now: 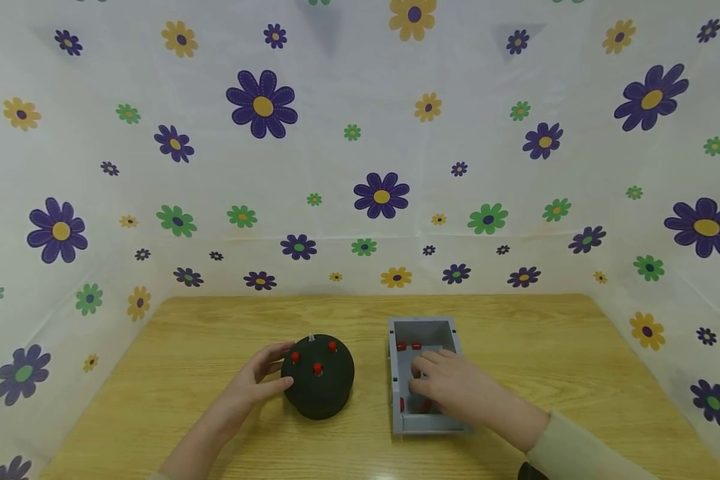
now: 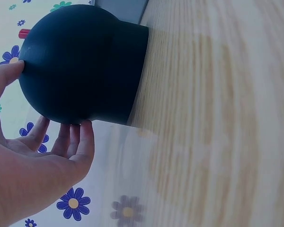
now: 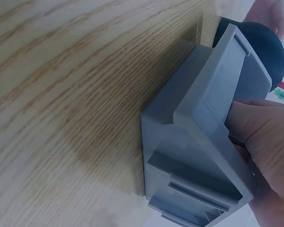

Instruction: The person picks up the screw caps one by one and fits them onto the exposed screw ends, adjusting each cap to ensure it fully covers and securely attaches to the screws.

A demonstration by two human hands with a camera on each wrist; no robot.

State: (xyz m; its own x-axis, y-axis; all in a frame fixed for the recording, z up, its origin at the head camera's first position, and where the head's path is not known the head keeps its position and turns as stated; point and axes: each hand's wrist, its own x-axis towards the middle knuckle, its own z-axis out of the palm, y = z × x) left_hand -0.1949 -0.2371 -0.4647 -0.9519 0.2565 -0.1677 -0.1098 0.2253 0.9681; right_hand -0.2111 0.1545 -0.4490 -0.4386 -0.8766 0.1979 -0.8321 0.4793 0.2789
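Observation:
On the table stands a black round object [image 1: 329, 393] with a rounded body and a narrower base. Three red pegs [image 1: 317, 368] stick up from its top, and a small clear piece [image 1: 311, 338] shows at its far edge. My left hand [image 1: 253, 380] holds its left side, thumb in front and fingers behind. To the right, my right hand [image 1: 456, 387] reaches down into a grey bin [image 1: 431, 424], fingers bent. Several small red pieces [image 1: 417, 346] lie in the bin, one [image 1: 426, 405] just below the fingers. I cannot tell whether the right fingertips hold one.
The wooden table [image 1: 216, 327] ends at a white flowered cloth [image 1: 336, 160] behind and at both sides. A small dark object [image 1: 531, 471] shows at the bottom edge, below the right sleeve [image 1: 576, 447]. The bin's ridged end wall [image 3: 194, 175] faces the right wrist camera.

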